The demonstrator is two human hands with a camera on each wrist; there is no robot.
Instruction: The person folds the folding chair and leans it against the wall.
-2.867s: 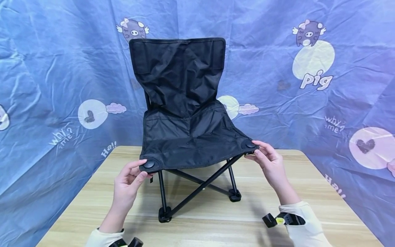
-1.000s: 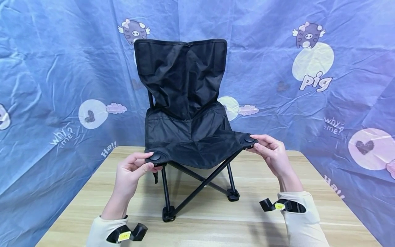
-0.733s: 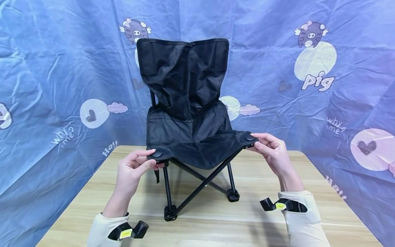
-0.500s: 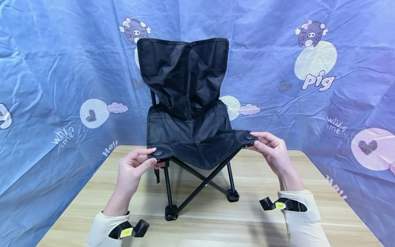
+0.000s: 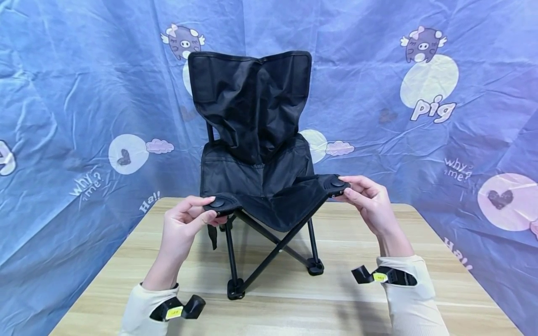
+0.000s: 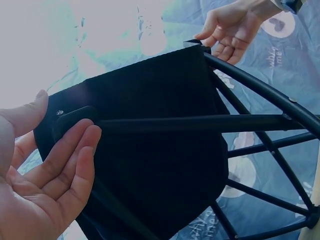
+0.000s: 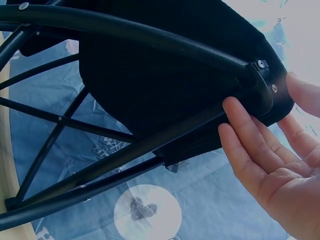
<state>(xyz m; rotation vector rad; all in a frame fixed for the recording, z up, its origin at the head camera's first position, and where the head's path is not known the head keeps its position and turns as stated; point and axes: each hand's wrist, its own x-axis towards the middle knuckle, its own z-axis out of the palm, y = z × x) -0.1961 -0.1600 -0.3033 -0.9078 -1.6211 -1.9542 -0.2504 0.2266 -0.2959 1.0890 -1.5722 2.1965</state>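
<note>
1. A black folding camp chair [image 5: 256,154] stands upright near the middle of the wooden counter [image 5: 420,280], its fabric backrest facing the blue pig-print backdrop [image 5: 75,93] hung behind and to both sides.

2. The person's left hand [image 5: 185,226] pinches the front left corner of the seat, thumb on top beside the round black corner cap [image 5: 217,203] and fingers beneath; the left wrist view shows the fingers [image 6: 70,160] lying against the underside of that corner.

3. The right hand [image 5: 365,200] grips the front right corner in the same way, thumb over the corner cap and fingers under the fabric edge; the right wrist view shows the fingers [image 7: 250,140] pressed to the black plastic joint [image 7: 260,85] where the frame tube meets the seat.

4. The seat fabric sags between the two held corners, and the backrest is creased down its centre.

5. Crossed black metal legs [image 5: 269,252] run beneath the seat to plastic feet [image 5: 235,289] that rest on the counter towards its front edge.

6. Cream sleeves [image 5: 414,298] cover both forearms, each carrying a black wrist mount with a yellow tag [image 5: 380,277].
</note>
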